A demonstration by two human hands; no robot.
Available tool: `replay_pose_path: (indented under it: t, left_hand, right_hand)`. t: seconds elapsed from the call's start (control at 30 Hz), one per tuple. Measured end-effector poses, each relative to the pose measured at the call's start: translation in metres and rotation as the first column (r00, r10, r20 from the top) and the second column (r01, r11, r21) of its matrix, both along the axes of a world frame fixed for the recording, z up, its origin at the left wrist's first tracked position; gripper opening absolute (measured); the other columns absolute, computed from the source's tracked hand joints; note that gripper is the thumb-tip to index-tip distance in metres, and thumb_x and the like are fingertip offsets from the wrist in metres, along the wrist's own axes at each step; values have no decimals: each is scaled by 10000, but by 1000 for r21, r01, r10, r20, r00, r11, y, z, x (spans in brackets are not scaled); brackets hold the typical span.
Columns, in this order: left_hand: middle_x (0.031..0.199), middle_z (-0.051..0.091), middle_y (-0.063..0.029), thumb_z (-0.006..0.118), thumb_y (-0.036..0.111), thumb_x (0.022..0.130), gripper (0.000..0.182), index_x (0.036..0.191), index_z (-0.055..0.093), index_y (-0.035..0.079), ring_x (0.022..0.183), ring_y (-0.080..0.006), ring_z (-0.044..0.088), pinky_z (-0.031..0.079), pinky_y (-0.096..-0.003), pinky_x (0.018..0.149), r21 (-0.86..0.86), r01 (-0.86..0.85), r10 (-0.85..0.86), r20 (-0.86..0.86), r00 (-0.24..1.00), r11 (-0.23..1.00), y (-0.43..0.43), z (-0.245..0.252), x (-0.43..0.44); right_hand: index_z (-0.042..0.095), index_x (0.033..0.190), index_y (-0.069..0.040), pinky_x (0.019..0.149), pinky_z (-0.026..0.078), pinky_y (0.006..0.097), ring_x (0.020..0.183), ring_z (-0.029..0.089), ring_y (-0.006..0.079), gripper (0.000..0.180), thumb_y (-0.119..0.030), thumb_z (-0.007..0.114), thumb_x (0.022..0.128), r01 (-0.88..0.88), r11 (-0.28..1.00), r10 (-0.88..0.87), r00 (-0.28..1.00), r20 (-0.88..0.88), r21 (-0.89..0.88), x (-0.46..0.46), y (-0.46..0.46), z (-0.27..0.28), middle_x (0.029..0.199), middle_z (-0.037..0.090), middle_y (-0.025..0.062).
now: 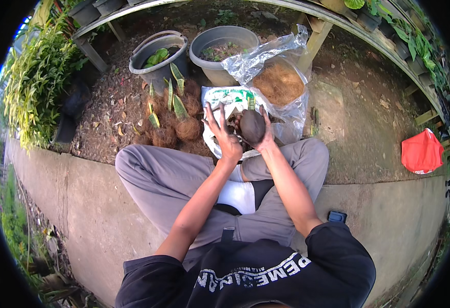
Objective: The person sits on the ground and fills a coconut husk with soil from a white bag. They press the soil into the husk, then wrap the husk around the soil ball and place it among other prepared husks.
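Observation:
My right hand (266, 135) cups a dark, smooth ball of soil (252, 126) over an open white plastic sack (212, 96) with green print. A snake plant leaf (251, 103) stands up just behind the ball; whether it is rooted in it I cannot tell. Beside the ball my left hand (226, 140) is raised, soiled, with fingers spread and nothing held. Dark soil shows in the sack's mouth. To the left sit several fibre-wrapped balls (187, 128) with variegated snake plant leaves (179, 107) sticking out. Behind the sack, a clear plastic bag (300, 86) holds brown coconut fibre (278, 82).
A grey bucket (138, 63) with a leafy plant and a large grey pot (225, 36) stand behind. Leaf cuttings (315, 121) lie at right. Farther right are a red bag (422, 151) and a dark phone-like object (337, 216). A plant bench (319, 38) arches along the back.

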State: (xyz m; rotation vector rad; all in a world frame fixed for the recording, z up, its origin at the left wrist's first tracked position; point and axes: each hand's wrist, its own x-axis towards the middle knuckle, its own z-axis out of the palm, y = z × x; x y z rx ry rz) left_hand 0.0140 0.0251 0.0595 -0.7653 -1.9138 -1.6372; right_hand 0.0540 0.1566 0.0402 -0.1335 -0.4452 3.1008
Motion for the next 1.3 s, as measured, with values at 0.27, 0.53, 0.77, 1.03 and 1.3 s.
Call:
replay_pose_path:
  t: [0.27,0.53,0.77,1.03,1.3]
  left_hand:
    - [1657,456,-36,574,366,1007,529,1516,596,225,1577,-318,320,-32,-779,1197,-548,-65,-156,-348,924,834,6,-2,22]
    - [1682,395,-101,628,379,952,688,1594,482,179,1588,-318,297,-61,-804,1176,-535,36,-176,-212,961,844,9,-7,14]
    - [1732,138,-288,187,776,1025,941,1659,340,98,1611,-473,118,-67,-684,1231,-66,17,-20,-39,999,998,-2,2,-4]
    - [1715,318,-151,498,451,1023,593,1564,537,214,1605,-458,159,-96,-783,1186,-468,-3,-122,-237,964,884,2,2,21]
    - [1723,309,-135,549,354,987,650,1600,468,156,1609,-413,191,-72,-781,1196,-531,-39,-106,-241,965,846,10,-4,20]
  right_hand:
    - [565,1486,-92,1155,470,463,1297,619,306,605,-528,523,1069,147,974,-178,967,181,170,9,-16,-11,1451,622,135]
    - [528,1526,-119,1149,469,392,1346,583,267,566,-473,504,1084,169,966,-225,923,313,197,4,-16,0,1531,559,108]
    - [600,1433,-122,1127,486,516,1304,624,311,641,-599,590,1004,29,999,-28,999,23,-35,3,-6,3,1464,622,129]
    - [591,1461,-149,1108,493,431,1261,630,246,521,-493,534,1075,52,994,-65,989,136,95,8,-11,-12,1448,627,88]
    - [554,1496,-129,1116,479,386,1310,594,223,507,-441,502,1099,92,969,-143,965,218,229,7,-19,-7,1477,598,78]
